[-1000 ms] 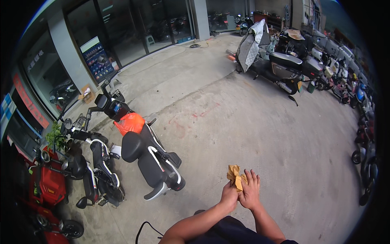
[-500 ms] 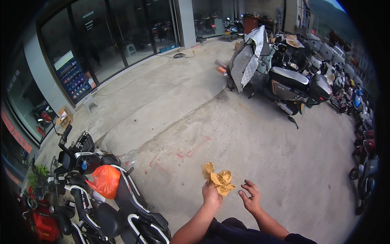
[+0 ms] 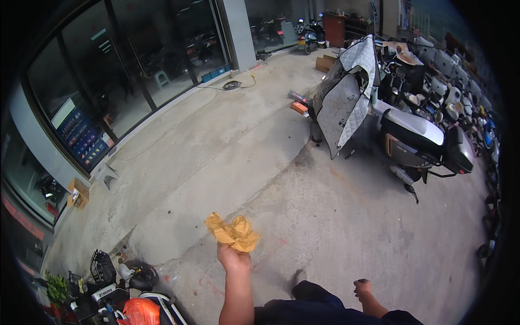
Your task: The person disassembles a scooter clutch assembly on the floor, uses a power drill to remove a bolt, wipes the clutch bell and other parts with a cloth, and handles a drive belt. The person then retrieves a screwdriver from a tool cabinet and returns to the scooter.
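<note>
My left hand is closed around the lower part of a crumpled sheet of brown paper. The paper spreads out above the fist, over the concrete. Lower and to the right, my right hand hangs beside my body with its fingers curled in. Nothing shows in it. One of my shoes appears on the ground between the two hands.
Bottom left stands a scooter with an orange plastic bag on it. Ahead right is a parked scooter under a silver quilted cover, near an orange box. A stool and a cardboard box stand by the glass shopfront.
My left hand has moved left with the brown paper. The right hand has dropped away from it, and its fingers have curled. The covered scooter appears nearer; the bagged scooter has slid toward the lower edge.
</note>
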`<state>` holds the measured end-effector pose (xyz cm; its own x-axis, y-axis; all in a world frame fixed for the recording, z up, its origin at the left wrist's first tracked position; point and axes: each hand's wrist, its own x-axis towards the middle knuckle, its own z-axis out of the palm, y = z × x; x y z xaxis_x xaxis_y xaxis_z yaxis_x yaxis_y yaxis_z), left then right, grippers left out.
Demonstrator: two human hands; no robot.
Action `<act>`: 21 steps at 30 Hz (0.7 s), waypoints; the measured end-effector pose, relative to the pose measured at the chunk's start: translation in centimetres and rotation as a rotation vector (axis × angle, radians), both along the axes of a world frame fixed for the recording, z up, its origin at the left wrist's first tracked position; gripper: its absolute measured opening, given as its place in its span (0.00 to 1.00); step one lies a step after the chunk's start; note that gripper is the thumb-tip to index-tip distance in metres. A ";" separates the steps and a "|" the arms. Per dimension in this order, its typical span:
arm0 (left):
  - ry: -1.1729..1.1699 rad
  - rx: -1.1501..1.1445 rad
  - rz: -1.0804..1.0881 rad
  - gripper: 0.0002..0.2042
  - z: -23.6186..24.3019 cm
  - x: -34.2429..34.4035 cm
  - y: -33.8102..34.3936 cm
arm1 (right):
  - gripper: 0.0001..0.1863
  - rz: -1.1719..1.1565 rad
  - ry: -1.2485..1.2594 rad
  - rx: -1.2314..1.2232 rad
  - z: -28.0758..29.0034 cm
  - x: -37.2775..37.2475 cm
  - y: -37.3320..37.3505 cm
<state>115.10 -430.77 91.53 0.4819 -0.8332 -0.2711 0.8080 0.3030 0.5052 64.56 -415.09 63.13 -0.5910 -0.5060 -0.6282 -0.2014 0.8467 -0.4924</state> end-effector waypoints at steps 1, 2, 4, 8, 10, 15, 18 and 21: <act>-0.043 -0.017 0.039 0.16 0.9 1.0 -3.4 | 0.19 0.068 -0.011 -0.036 0.5 1.6 -6.0; -0.074 -0.014 0.086 0.16 1.5 1.9 -6.1 | 0.22 0.216 0.126 -0.053 1.1 3.4 -12.2; -0.141 -0.088 0.119 0.15 1.7 3.9 -12.0 | 0.24 0.425 0.043 -0.197 2.7 6.8 -25.0; -0.056 0.008 0.223 0.17 -1.3 8.3 -25.3 | 0.24 0.738 0.014 -0.426 5.5 13.9 -47.6; -0.029 -0.003 0.218 0.18 -3.2 10.4 -33.1 | 0.24 0.810 -0.018 -0.510 5.1 16.8 -56.4; 0.047 0.078 0.112 0.16 -2.3 13.9 -55.1 | 0.22 0.614 0.049 -0.032 2.5 16.8 -69.0; -0.075 0.047 0.057 0.15 0.3 14.3 -68.3 | 0.18 0.503 -0.055 0.306 1.2 14.2 -73.1; -0.155 0.086 0.008 0.17 0.8 15.2 -82.1 | 0.18 0.488 0.001 0.467 -1.7 13.0 -78.2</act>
<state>130.33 -512.86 92.32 0.5305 -0.8059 -0.2628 0.7158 0.2598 0.6481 77.59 -493.30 61.45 -0.3642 -0.3903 -0.8456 -0.6151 0.7826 -0.0963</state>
